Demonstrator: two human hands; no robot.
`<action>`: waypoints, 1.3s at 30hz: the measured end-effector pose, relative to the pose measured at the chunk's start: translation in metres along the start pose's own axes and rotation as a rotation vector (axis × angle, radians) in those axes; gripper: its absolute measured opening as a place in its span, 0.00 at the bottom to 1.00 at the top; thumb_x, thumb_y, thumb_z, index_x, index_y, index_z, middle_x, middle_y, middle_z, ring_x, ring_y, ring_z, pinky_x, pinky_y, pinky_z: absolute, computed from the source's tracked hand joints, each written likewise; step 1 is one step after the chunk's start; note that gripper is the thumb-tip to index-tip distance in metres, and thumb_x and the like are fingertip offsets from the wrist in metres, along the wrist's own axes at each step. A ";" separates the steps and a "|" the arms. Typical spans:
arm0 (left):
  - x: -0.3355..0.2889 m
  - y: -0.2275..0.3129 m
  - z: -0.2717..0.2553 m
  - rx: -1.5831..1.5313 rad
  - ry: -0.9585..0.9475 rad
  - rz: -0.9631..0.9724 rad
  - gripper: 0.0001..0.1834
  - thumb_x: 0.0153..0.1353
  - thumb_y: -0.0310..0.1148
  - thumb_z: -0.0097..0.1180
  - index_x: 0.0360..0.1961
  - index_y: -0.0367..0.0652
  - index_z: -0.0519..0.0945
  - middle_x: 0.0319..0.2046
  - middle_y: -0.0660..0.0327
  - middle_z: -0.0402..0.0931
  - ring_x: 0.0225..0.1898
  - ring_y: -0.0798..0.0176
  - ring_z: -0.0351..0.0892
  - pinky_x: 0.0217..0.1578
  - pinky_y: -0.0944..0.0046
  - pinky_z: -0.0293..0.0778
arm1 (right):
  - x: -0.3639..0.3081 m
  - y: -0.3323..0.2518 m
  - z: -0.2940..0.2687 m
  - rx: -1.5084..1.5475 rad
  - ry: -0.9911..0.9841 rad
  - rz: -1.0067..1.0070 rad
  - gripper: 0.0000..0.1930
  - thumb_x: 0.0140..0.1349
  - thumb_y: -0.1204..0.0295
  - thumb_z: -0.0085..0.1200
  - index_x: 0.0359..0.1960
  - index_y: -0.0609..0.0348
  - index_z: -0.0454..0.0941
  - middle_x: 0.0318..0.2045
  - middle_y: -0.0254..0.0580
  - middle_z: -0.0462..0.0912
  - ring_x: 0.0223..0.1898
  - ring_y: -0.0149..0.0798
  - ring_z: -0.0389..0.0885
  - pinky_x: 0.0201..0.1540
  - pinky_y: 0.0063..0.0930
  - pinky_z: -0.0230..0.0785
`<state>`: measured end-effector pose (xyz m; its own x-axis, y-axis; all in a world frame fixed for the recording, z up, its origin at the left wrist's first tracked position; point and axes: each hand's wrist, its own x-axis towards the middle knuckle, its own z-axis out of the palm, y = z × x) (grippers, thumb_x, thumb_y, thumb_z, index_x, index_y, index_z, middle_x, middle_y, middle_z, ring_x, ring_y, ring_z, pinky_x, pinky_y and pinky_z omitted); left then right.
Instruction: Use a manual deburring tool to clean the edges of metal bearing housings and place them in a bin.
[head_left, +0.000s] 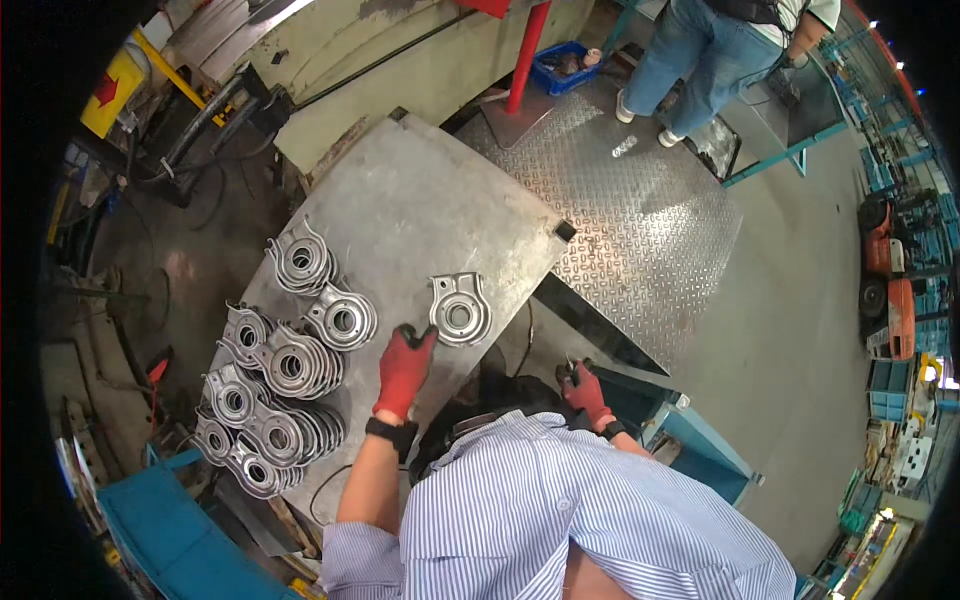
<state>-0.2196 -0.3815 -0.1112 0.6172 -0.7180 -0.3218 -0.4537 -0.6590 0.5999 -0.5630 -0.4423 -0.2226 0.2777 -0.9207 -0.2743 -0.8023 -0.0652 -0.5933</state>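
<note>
My left hand, in a red glove, hovers over the grey metal worktable with fingers spread, just left of a single round stamped metal part lying flat; it holds nothing. Stacks of the same ring-shaped metal parts lie in rows along the table's left side. My right hand, also red-gloved, is past the table's right edge, closed around a small dark object I cannot make out.
A checker-plate metal platform lies beyond the table. Another person in jeans stands at the far side near a blue bin and a red post. Blue metal frames sit right of me, a blue crate at lower left.
</note>
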 end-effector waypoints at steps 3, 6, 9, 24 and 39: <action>0.030 -0.006 0.025 0.023 0.063 0.120 0.25 0.55 0.47 0.53 0.44 0.35 0.71 0.37 0.44 0.76 0.41 0.42 0.74 0.42 0.51 0.69 | -0.001 -0.014 0.004 -0.002 -0.004 -0.056 0.21 0.51 0.61 0.54 0.43 0.64 0.69 0.31 0.59 0.78 0.36 0.61 0.75 0.35 0.45 0.67; 0.045 0.002 0.032 0.147 -0.079 0.144 0.21 0.56 0.44 0.51 0.42 0.37 0.71 0.34 0.44 0.76 0.40 0.42 0.74 0.40 0.48 0.69 | 0.001 -0.038 -0.005 0.013 -0.022 -0.129 0.20 0.52 0.63 0.55 0.43 0.64 0.69 0.31 0.59 0.78 0.36 0.59 0.76 0.36 0.45 0.67; 0.048 0.000 0.030 0.165 -0.077 0.208 0.18 0.57 0.42 0.50 0.41 0.38 0.72 0.33 0.44 0.76 0.39 0.41 0.74 0.38 0.47 0.69 | 0.000 -0.082 -0.019 0.065 -0.112 -0.136 0.21 0.52 0.65 0.56 0.45 0.63 0.69 0.33 0.60 0.77 0.38 0.58 0.76 0.39 0.43 0.67; -0.052 -0.063 0.008 -0.449 -0.108 -0.121 0.20 0.61 0.42 0.49 0.29 0.32 0.74 0.21 0.57 0.73 0.23 0.64 0.72 0.23 0.61 0.67 | -0.051 -0.142 0.024 -0.088 -0.308 -0.354 0.28 0.53 0.62 0.53 0.51 0.68 0.63 0.33 0.60 0.77 0.39 0.57 0.75 0.41 0.43 0.67; -0.047 -0.078 0.033 -0.055 -0.088 -0.137 0.30 0.53 0.52 0.54 0.26 0.27 0.76 0.30 0.35 0.74 0.37 0.36 0.74 0.36 0.47 0.68 | -0.048 -0.158 0.062 -0.161 -0.410 -0.385 0.18 0.54 0.63 0.49 0.39 0.65 0.64 0.31 0.59 0.77 0.36 0.59 0.75 0.38 0.47 0.67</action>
<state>-0.2342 -0.3043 -0.1669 0.6111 -0.6405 -0.4652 -0.3319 -0.7408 0.5840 -0.4167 -0.3641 -0.1624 0.7211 -0.5972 -0.3513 -0.6645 -0.4526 -0.5946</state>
